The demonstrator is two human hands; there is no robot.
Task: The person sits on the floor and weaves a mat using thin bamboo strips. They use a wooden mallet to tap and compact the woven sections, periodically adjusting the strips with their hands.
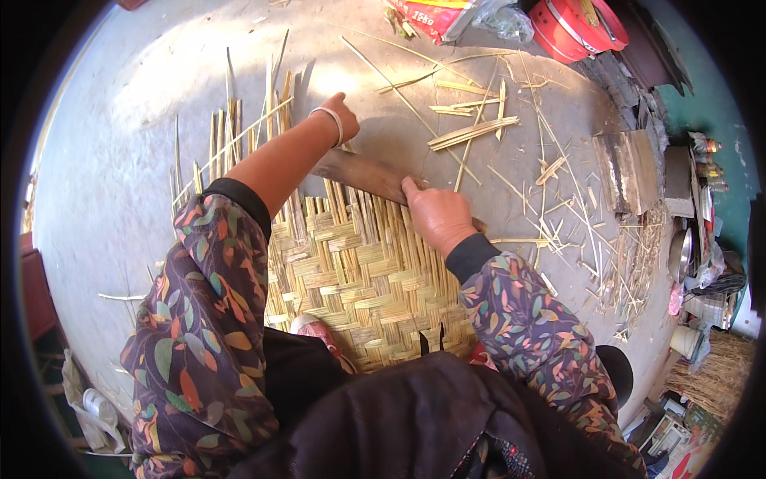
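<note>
Multicoloured leaves pattern the dark sleeves (191, 343) I see here, their cuffs (239, 199) black; straw-yellow and pale-green strips chequer the woven mat (359, 295), beside a brown wooden slat (367, 174), white bracelet (335, 122) and red bucket (565, 33).

Light: bright overall. Glare: whitened patch on the floor (96, 191), just beyond the left hand (341, 120). Mat (375, 303): softer light, weave legible. Clutter (710, 371), far right: dimmer, detail soft. Edges: bowed by fisheye distortion, corners black.
</note>
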